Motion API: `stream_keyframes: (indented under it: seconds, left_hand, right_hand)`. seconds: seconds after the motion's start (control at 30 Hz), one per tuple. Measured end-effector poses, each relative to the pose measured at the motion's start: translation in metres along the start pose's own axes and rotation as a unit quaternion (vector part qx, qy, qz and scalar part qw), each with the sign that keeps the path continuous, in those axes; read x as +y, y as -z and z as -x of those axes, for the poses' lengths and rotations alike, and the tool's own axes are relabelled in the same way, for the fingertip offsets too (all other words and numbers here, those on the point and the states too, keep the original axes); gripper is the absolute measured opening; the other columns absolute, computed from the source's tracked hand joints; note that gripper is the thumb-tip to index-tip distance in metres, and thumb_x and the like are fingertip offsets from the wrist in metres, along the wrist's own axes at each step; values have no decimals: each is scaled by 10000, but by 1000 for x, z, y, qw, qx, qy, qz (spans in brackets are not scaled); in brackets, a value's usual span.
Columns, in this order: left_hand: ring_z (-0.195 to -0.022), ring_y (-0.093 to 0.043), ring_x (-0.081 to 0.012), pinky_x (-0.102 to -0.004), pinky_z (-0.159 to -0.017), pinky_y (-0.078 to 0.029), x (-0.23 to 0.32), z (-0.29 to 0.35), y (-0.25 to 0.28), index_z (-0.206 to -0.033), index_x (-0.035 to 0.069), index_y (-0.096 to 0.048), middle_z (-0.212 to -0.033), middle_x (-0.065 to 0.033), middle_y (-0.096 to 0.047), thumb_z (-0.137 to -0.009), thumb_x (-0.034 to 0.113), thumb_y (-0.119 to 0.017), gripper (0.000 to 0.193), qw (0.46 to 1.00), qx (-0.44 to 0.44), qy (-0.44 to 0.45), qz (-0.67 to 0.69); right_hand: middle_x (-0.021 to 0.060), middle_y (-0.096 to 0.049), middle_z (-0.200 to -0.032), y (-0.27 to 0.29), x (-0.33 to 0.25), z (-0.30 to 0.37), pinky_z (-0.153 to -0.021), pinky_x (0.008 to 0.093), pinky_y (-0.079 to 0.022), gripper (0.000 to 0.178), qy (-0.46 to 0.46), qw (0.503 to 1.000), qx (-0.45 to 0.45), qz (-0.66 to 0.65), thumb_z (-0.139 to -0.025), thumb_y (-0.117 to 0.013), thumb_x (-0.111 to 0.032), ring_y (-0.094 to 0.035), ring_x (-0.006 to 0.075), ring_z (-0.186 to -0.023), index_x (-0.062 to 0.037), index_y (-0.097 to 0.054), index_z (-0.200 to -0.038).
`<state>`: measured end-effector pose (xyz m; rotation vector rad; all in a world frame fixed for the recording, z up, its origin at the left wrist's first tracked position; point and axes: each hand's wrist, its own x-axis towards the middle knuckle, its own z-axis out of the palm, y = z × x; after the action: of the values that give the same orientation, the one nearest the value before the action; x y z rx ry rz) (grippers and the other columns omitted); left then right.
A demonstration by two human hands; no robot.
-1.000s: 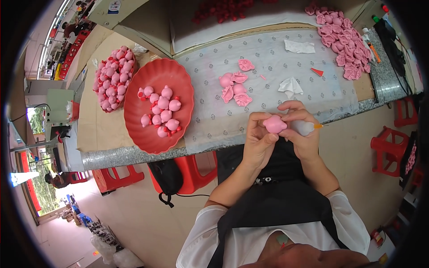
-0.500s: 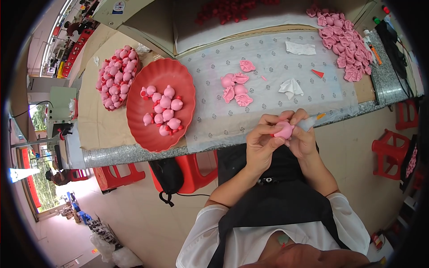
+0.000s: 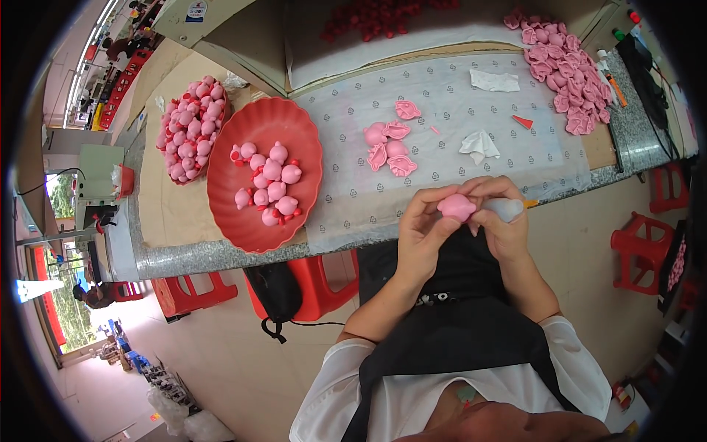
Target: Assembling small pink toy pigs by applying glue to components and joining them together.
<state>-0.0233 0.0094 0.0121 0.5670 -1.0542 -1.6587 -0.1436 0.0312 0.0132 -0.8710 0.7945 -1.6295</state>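
My left hand (image 3: 423, 228) pinches a small pink rounded figure piece (image 3: 456, 208) between thumb and fingers, just off the table's front edge. Against its right side, the fingertips of my right hand (image 3: 504, 230) are closed. That hand also grips a whitish, translucent tool with an orange tip (image 3: 507, 210), whose exact kind I cannot make out. Beyond my hands, several pink pieces (image 3: 398, 147), some round and some hollow shells, lie in a small group on the patterned sheet (image 3: 353, 199). Left of them stands a red scalloped tray (image 3: 243, 221) with round pink figures bearing red parts.
A heaped container of pink and red figures (image 3: 190, 132) stands far left. Pink shells (image 3: 571, 81) are piled at the back right. Crumpled white tissue (image 3: 480, 146), a flat white scrap (image 3: 495, 80) and a red pointed piece (image 3: 523, 121) lie on the sheet. Red stools (image 3: 324, 283) stand below.
The pink piece has been turned in my fingers and moved slightly left and up. The whitish tool has swung lower, its orange tip pointing more to the right.
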Motion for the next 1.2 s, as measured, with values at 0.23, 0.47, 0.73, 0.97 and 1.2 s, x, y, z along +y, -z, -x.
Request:
stream_keyframes:
  seconds: [0.23,0.47,0.73,0.97,1.2]
  left_hand:
    - [-929,-495,-195,-319,-832,-330,-6,-3,4,-951,59,-462,-896,-90,-541,-838,410,-354,384,931,-6,213,296]
    - [-910,-440,-158,-291,-814,-337,-9,-4,1,-964,31,-485,-956,-58,-479,-825,419,-383,425,926,-6,240,292]
    - [-874,-443,-121,-244,-762,-342,-10,-4,11,-1024,-2,-459,-922,-52,-482,-789,339,-504,417,933,-133,231,244]
    - [-844,-444,-113,-236,-735,-343,-16,-1,6,-1033,-3,-454,-909,-46,-476,-783,320,-517,413,911,-130,256,295]
    - [-843,-481,-132,-264,-737,-378,-18,-6,6,-1019,32,-455,-940,-52,-493,-818,340,-453,368,867,-102,320,368]
  right_hand:
    - [75,-541,-994,11,-27,-21,-552,165,-345,437,-19,980,-77,185,-601,-639,-18,-338,40,-512,11,-514,-1019]
    - [45,-586,-891,12,-31,-28,-571,181,-368,386,-87,954,-150,244,-592,-647,-10,-431,60,-585,-19,-560,-968]
    - [55,-594,-828,20,-29,-31,-557,220,-404,259,-18,939,-249,236,-591,-687,-69,-517,107,-641,-21,-590,-826]
    - [50,-584,-785,24,-31,-34,-557,227,-408,253,-42,937,-266,222,-588,-701,-103,-520,104,-641,-17,-594,-801]
    - [48,-578,-764,22,-35,-39,-535,199,-406,379,-262,947,-134,132,-551,-699,-123,-517,88,-675,6,-555,-877]
